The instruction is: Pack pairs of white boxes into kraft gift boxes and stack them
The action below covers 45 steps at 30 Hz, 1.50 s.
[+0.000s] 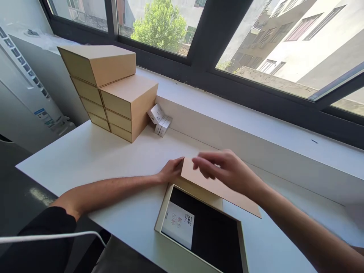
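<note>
On the table before me lies an open shallow box [158, 223] with pale gold walls and a black inside. A flat white packet [179, 224] with printed characters lies in its left end. Just behind it is a tan box piece [193, 172] with a gold side, perhaps a lid or cover; how it joins the open box is unclear. My left hand [171, 171] grips this tan piece at its left end, fingertips partly hidden. Above the tan piece hovers my right hand [223, 168], slightly blurred, its fingers loosely bent and apart with nothing visible in them.
Tan and gold boxes [116, 102] stand stacked at the table's back left. Several small white boxes [160, 120] lean together beside them. A white ledge [227, 110] runs along the back under the windows. A white cable [54, 236] crosses at lower left.
</note>
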### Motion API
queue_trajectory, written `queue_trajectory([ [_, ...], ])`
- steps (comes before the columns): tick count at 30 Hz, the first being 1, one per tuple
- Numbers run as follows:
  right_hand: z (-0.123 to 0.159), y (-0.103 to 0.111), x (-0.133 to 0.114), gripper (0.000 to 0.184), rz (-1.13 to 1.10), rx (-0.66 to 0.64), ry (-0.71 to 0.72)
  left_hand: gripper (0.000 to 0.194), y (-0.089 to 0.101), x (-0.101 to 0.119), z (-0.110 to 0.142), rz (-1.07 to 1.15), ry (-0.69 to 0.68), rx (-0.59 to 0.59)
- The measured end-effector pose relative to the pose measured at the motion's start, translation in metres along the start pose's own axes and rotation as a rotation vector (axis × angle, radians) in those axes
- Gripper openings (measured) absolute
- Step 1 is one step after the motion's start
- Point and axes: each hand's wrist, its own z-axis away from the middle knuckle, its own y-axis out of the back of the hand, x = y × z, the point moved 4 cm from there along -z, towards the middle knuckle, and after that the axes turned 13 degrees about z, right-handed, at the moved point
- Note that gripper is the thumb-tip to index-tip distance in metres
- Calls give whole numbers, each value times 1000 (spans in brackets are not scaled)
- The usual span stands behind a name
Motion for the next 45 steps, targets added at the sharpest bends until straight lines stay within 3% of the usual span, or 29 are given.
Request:
queue_trajectory([
  [2, -59, 4, 13, 37, 170, 97, -42, 22, -1, -1, -1, 6, -4, -15],
  [4, -119, -5, 25, 23, 387, 117, -98, 23, -2, -3, -2, -5, 1, -28],
  [5, -147, -12, 30, 30, 432, 127, -119, 23, -2, -4, -3, -19, 8, -30],
  [8, -212, -34, 34, 82, 504, 168, -150, 21, -2, -7, -7, -38, 25, -36],
  [9, -227, -40, 33, 90, 525, 182, -148, 21, -2, -8, -8, -31, 27, -43],
  [11, -247, -52, 29, 89, 557, 205, -141, 20, -2, -7, -9, -11, 23, -61],
  [15, -256, -55, 26, 58, 565, 222, -151, 22, -1, -5, -11, 16, 25, -95],
  [18, -234, -34, 33, 40, 547, 242, -183, 24, 2, -5, -10, 9, 31, -84],
  [20, -197, -10, 37, 37, 501, 324, -188, 27, 4, -6, -9, -6, 35, -69],
  [23, -106, 28, 34, 36, 366, 577, -119, 32, 6, -8, -6, -19, 25, -50],
  [25, -31, 40, 23, 32, 319, 712, -43, 34, 8, -9, -3, -20, 7, -36],
  [27, 41, 34, 9, 25, 388, 748, -29, 35, 9, -8, -1, -29, 3, -28],
  [29, 102, 16, -1, 16, 479, 745, -111, 36, 9, -6, 1, -42, 11, -24],
  [32, 157, -24, -6, 11, 458, 590, -125, 37, 11, 0, 5, -64, 26, -4],
  [36, 183, -63, 0, 26, 333, 465, 78, 32, 11, 8, 9, -96, 31, 9],
  [40, 180, -87, 16, 25, 271, 449, -35, 31, 12, 9, 9, -140, 17, 26],
  [45, 155, -130, 6, 51, 313, 111, 116, 32, 13, 6, 8, -160, 7, 25],
])
